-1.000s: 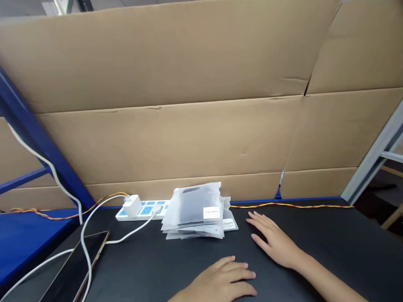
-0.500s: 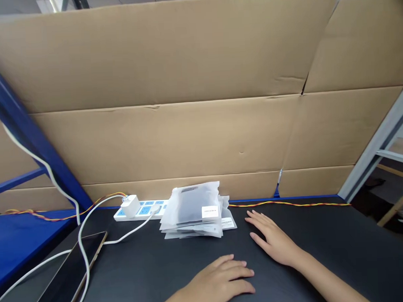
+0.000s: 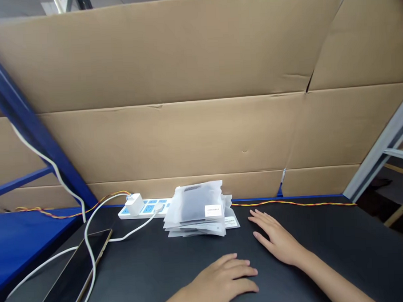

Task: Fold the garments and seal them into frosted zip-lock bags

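Observation:
My left hand (image 3: 220, 281) rests palm down on the black tabletop (image 3: 143, 265) near the front, its fingers spread and pointing right. Farther back and to the right, my right hand (image 3: 275, 239) lies flat with fingers apart, pointing up and left. Neither hand holds anything. Beyond my left hand, against the back, sits a stack of frosted plastic bags (image 3: 194, 209) with white labels; a dark flat item shows through the top one. My right hand is to the right of this stack, apart from it.
Behind the stack lies a white power strip (image 3: 147, 209) with a white charger (image 3: 134, 204) plugged in. A tablet or large phone (image 3: 75, 274) lies at left under a white cable (image 3: 91, 249). A cardboard wall (image 3: 187, 138) closes the back, with blue rack posts (image 3: 50, 126) at left.
The whole scene has shifted slightly to the right in view. My hands keep their open poses, and the bags stay where they were.

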Demonstrator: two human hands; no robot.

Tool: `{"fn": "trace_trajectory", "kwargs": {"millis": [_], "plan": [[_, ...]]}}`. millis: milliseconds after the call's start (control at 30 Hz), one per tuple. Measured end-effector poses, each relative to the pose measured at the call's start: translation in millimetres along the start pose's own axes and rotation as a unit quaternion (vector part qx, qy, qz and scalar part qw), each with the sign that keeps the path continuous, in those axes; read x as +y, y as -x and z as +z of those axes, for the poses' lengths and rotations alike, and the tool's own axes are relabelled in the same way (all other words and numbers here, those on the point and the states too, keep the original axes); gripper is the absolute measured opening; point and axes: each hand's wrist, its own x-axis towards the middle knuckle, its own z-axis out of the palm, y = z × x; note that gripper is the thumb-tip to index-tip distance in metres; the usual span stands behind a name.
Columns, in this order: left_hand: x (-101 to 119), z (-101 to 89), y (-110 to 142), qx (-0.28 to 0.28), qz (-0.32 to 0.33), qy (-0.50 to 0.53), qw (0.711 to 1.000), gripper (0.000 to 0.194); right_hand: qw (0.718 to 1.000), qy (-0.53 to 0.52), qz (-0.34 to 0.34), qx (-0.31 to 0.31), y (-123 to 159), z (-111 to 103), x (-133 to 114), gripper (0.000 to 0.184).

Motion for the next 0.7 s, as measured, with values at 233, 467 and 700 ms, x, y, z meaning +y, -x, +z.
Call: {"fn": "trace_trajectory", "kwargs": {"millis": [233,467,700], "plan": [[-9.2,-9.2,3.4,0.115,0.079,-0.176,0.974,0.033,1.0,-0.007,-0.001,0.0,-0.4,1.6,1.3,0.048],[-51.9,-104.9,40.8,0.277,-0.135,-0.213,0.927,0.067,1.0,-0.007,0.006,-0.006,0.7,0.2,-0.6,0.049],[-84.1,-107.8,60.6,0.212,-0.205,-0.158,0.942,0.076,1.0,-0.015,0.011,-0.002,0.6,-1.3,-2.2,0.049]]}}
